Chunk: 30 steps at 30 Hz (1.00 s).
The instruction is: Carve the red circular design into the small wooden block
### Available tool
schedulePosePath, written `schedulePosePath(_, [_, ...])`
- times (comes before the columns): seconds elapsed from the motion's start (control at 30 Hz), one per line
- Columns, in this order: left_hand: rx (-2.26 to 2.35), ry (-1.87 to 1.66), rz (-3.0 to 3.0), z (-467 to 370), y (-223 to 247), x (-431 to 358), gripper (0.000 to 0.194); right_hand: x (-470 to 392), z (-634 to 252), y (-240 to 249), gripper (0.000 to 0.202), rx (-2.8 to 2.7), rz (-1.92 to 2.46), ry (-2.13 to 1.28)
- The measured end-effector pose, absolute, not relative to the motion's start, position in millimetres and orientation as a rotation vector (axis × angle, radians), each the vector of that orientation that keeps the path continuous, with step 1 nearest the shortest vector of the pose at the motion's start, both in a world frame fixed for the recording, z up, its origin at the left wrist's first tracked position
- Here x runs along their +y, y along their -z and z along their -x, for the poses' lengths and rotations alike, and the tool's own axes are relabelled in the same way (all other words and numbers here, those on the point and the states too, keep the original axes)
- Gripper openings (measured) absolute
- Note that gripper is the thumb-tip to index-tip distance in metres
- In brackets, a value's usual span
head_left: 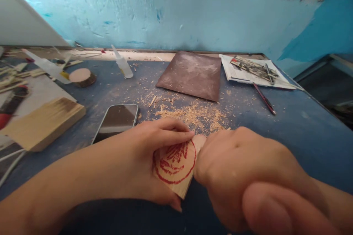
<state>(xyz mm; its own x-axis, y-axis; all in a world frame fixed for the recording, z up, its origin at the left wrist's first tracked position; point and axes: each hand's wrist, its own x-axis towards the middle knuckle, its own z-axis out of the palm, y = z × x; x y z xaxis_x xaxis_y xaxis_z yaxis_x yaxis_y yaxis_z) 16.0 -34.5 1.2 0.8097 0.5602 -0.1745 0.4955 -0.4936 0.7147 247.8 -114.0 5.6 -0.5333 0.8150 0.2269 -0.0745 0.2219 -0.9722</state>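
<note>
My left hand grips a pale wooden block, fingers over its far side and thumb at its near edge. A red circle with leaf-like marks inside is drawn on the block's top. Close against the block's right edge, my right hand is closed in a fist. Whatever it may hold is hidden behind the fingers. Wood shavings lie scattered just beyond both hands. A phone rests beside my left hand, partly covered by the forearm.
Sandpaper lies at the back middle. To its right are a paper bearing wood sticks, and a pen. Leftward stand a small glue bottle, a round wood slice, another bottle and a thick wooden board.
</note>
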Motion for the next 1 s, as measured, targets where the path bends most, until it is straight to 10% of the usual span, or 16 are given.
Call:
schedulePosePath(0.4, [0.714, -0.598, -2.205, -6.5, 5.0, -24.7, 0.025, -69.3, -254.5, -16.2, 0.064, -1.097, 0.586, -1.562])
schedulePosePath(0.6, [0.716, -0.592, -2.326, -13.1, 8.1, -25.8, 0.066, -67.9, -248.8, -10.3, 0.063, -1.001, 0.559, -1.565])
schedulePosePath(0.73, [0.758, -0.646, -2.299, -14.6, 9.1, -27.9, 0.034, -71.7, -245.1, -12.9, 0.063, -1.049, 0.596, -1.557])
schedulePosePath(1.0, [0.868, -0.645, -2.202, -9.1, 4.8, -31.0, 0.031, -80.1, -229.3, -22.4, 0.064, -1.057, 0.669, -1.568])
